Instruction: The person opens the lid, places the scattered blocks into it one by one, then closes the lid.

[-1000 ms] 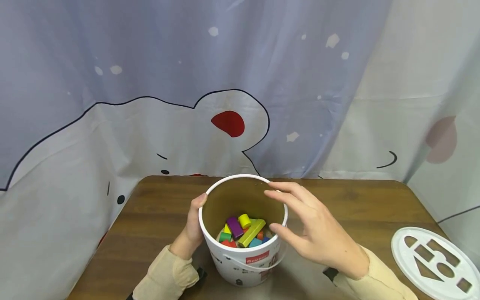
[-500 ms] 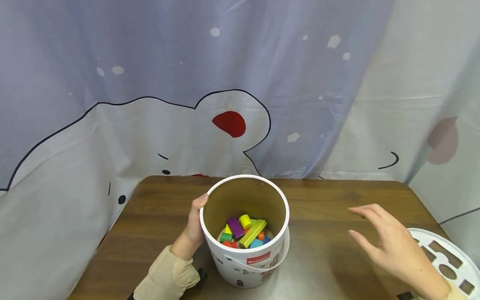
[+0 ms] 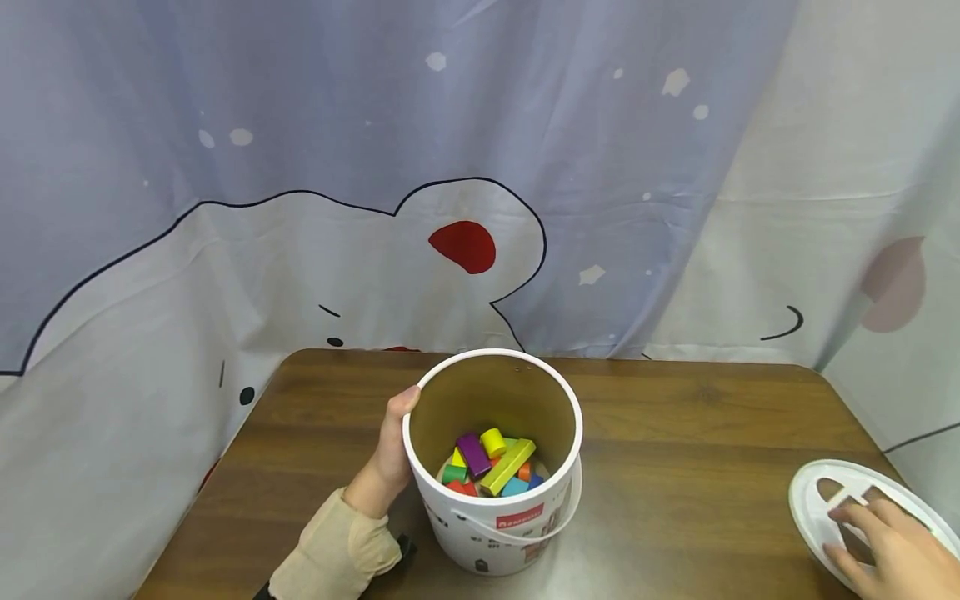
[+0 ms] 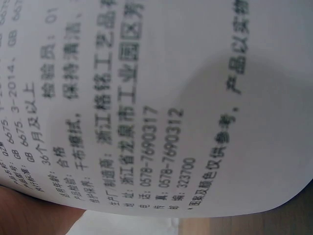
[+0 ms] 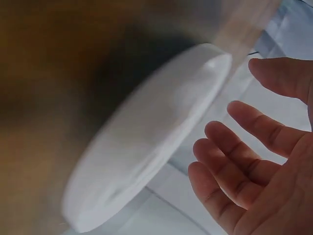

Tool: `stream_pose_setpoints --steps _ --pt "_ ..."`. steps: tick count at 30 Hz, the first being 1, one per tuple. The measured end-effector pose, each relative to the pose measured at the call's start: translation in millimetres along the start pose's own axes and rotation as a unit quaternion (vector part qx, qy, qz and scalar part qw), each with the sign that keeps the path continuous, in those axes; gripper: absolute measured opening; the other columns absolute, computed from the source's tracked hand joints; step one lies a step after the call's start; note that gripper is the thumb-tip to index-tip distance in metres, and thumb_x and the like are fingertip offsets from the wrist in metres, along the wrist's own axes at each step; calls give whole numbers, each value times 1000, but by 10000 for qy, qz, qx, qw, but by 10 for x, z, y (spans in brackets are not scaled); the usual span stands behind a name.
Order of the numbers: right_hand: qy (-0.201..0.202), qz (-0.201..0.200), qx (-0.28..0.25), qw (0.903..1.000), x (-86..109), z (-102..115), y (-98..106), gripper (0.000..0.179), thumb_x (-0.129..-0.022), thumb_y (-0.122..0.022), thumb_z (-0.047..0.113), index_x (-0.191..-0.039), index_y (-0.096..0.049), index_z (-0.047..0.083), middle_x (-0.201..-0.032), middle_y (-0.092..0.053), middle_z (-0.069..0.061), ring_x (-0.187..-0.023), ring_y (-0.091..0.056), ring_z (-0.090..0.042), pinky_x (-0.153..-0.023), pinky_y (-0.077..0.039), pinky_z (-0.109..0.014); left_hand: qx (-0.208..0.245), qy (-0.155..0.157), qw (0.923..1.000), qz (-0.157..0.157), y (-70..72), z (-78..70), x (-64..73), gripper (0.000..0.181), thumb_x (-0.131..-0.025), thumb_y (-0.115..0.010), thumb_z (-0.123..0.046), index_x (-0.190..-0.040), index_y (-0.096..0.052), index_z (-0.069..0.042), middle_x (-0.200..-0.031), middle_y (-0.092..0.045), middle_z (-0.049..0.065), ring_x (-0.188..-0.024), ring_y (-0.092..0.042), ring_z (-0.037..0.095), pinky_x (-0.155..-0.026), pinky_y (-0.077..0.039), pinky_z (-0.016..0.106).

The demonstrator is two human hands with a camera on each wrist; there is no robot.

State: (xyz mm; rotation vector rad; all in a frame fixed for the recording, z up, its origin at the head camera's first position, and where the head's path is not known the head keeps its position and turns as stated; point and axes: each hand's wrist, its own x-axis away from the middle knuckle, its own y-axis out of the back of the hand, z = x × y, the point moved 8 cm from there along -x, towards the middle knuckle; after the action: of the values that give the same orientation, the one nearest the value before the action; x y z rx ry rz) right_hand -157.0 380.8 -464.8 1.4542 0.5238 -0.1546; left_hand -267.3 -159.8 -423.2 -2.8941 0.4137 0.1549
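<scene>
A white bucket (image 3: 450, 533) stands upright on the table, its handle hanging at the front. My left hand (image 3: 384, 458) grips its left side, with the thumb at the rim. Inside lie several coloured blocks, among them a purple block (image 3: 473, 455), a yellow cylinder (image 3: 492, 442) and a long yellow-green block (image 3: 507, 467). Printed text on the bucket wall (image 4: 146, 98) fills the left wrist view. At the far right, my right hand (image 3: 896, 546) is over a round white lid (image 3: 806, 508) with shaped holes. In the right wrist view its relaxed, spread fingers face the lid (image 5: 146, 142), apart from it.
The brown wooden table (image 3: 697, 467) extends between the bucket and the lid. Behind it hangs a patterned curtain (image 3: 600, 167), which also runs along the left and right sides.
My right hand has moved away from the bucket's right rim, out to the right and over the lid. The left hand has kept its grip on the bucket, which stays in place.
</scene>
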Motion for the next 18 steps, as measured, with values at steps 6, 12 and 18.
stream_pose_setpoints --steps 6,12,18 --pt "-1037 937 132 9901 226 -220 -235 39 -63 -93 25 -90 -72 7 -82 -62 1 -72 -63 -24 -63 -51 -40 -71 -28 10000 -38 -4 -6 -3 61 -101 -22 -56 -133 -58 -17 -128 -65 -3 -123 -57 22 -109 -41 46" --pt "-846 407 84 9955 295 -207 -236 35 -57 -94 19 -78 -65 22 -76 -55 8 -65 -41 7 -57 -41 -27 -102 -33 9999 -84 13 -2 1 60 -101 -22 -55 -131 -59 -17 -127 -65 -3 -122 -58 22 -108 -42 46" --pt "-268 12 236 9994 295 -101 -186 43 -47 -93 17 -71 -58 25 -74 -49 9 -63 -34 6 -53 -36 -26 -105 -36 9999 -80 9 -7 -1 61 -101 -23 -56 -132 -58 -16 -127 -65 -3 -123 -57 23 -108 -41 46"
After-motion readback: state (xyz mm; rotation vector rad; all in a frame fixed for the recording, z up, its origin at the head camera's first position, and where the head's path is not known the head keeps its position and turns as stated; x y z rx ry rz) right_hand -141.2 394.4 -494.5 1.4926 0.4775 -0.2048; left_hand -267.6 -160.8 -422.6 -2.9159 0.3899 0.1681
